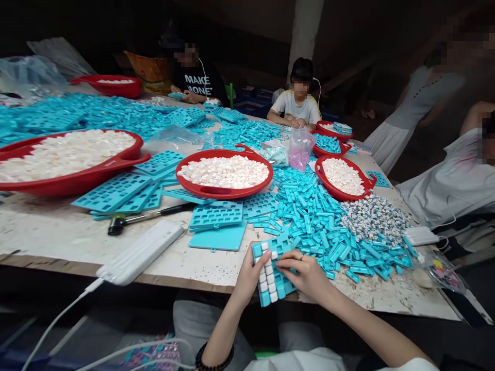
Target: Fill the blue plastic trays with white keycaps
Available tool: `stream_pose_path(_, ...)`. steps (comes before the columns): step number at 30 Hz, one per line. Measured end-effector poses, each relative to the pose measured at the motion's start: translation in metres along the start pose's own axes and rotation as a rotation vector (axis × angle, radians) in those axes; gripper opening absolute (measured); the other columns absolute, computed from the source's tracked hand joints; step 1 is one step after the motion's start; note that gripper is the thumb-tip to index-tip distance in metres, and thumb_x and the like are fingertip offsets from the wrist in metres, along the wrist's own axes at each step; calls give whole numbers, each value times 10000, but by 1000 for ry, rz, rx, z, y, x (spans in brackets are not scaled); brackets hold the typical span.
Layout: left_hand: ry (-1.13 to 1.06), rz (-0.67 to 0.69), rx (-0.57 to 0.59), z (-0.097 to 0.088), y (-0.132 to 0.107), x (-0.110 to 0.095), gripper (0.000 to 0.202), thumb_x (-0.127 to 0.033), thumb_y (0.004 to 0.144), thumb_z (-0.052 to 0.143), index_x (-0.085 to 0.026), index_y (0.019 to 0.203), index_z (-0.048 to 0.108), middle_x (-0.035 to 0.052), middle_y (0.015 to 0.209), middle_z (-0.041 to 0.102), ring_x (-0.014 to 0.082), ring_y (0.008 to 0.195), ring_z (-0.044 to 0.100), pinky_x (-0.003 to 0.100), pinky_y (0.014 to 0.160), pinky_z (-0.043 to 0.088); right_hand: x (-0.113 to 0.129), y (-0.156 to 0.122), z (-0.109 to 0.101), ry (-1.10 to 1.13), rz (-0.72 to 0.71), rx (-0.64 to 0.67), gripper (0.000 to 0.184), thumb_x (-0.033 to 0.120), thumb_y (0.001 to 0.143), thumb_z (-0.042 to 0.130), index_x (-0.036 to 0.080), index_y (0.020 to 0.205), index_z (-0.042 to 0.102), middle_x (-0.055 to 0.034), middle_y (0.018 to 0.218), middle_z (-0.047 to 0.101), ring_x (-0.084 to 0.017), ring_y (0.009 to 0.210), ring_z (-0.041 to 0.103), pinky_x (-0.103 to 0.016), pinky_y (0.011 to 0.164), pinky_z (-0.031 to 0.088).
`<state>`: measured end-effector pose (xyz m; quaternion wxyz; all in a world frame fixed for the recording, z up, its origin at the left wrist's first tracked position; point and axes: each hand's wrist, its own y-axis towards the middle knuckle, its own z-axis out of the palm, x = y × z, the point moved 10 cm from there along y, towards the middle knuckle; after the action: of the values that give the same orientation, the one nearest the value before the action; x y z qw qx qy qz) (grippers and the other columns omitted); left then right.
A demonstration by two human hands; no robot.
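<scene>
I hold a turquoise grid plate point(275, 288) at the table's near edge. Several white square pieces sit in its slots. My left hand point(249, 275) grips the plate's left side, thumb on top. My right hand point(307, 273), a ring on one finger, rests over the plate's right part with fingers curled, pressing on it. A heap of small turquoise pieces point(328, 232) lies just beyond my right hand. A red bowl point(220, 191) of white pieces stands further back.
More turquoise plates point(215, 216), a black-headed hammer point(116, 225) and a white power bank point(141, 251) with cable lie to the left. Red bowls point(77, 180) point(340, 195) hold white pieces. Three people sit around the table point(58, 237); another stands at far right.
</scene>
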<state>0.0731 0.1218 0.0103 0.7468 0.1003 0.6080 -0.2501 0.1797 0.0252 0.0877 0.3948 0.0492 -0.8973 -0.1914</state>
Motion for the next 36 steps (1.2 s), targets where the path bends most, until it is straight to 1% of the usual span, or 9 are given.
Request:
stream_pose_path(3, -25, -23, 27, 0, 2, 7, 383, -492, 817, 701, -221, 1075, 620, 21, 1048, 689, 244, 1026, 636, 316, 918, 481, -3, -3, 0, -6, -8, -13, 213, 311, 988, 584, 249, 1103, 752, -73, 1050, 725, -202, 930, 713, -328, 830, 585)
stream_pose_path(6, -30, -32, 61, 2, 5, 12, 350, -485, 835, 684, -230, 1061, 605, 9, 1025, 676, 240, 1013, 627, 321, 911, 473, -1, -2, 0, -37, -27, -19, 197, 321, 979, 604, 221, 1048, 760, -75, 1024, 729, -195, 898, 719, -307, 805, 588)
stream_pose_path(12, -36, -24, 54, 0, 7, 17, 366, -474, 847, 679, -245, 1123, 604, 12, 1068, 673, 250, 1094, 600, 334, 970, 445, 12, -2, 0, -178, -124, -16, 182, 264, 999, 561, 198, 1055, 721, -84, 1024, 727, -197, 876, 718, -310, 787, 588)
stream_pose_path(17, -58, -12, 58, 0, 8, 17, 361, -474, 841, 691, -236, 1099, 605, 21, 1092, 674, 260, 1112, 607, 348, 987, 444, 16, -1, -8, -138, -160, -84, 143, 255, 989, 585, 203, 1053, 703, -65, 988, 729, -168, 861, 713, -277, 774, 578)
stream_pose_path(20, -61, -6, 68, 1, 9, 17, 340, -460, 842, 697, -236, 1084, 615, 17, 1080, 680, 256, 1108, 612, 343, 987, 446, 24, 1, -9, -249, -262, -108, 133, 240, 994, 590, 199, 1056, 701, -62, 996, 737, -170, 862, 699, -301, 797, 558)
stream_pose_path(24, -107, -43, 77, 1, 11, 21, 368, -448, 850, 700, -258, 1153, 614, 12, 1140, 683, 248, 1134, 613, 343, 1006, 447, 33, 5, -4, -428, -368, -98, 121, 232, 993, 601, 197, 1045, 705, -54, 970, 735, -175, 811, 650, -327, 801, 530)
stream_pose_path(27, -133, -74, 82, 2, 11, 23, 405, -452, 845, 708, -264, 1189, 608, 22, 1203, 675, 260, 1179, 602, 354, 1014, 448, 36, 8, -4, -496, -378, -101, 123, 238, 1001, 590, 190, 1027, 700, -52, 939, 721, -177, 808, 632, -323, 800, 515)
stream_pose_path(31, -121, -85, 88, 3, 10, 21, 422, -470, 829, 717, -255, 1176, 612, 38, 1205, 680, 285, 1205, 596, 370, 1004, 457, 39, 9, 1, -587, -406, -61, 126, 224, 1012, 568, 177, 1013, 685, -56, 933, 715, -176, 800, 629, -325, 782, 493)
stream_pose_path(36, -156, -160, 74, 4, 8, 19, 482, -477, 796, 742, -251, 1200, 607, 51, 1231, 682, 298, 1219, 597, 385, 1031, 446, 35, 13, 4, -568, -390, -25, 149, 247, 1026, 546, 184, 1010, 680, -54, 930, 709, -175, 810, 636, -322, 745, 483)
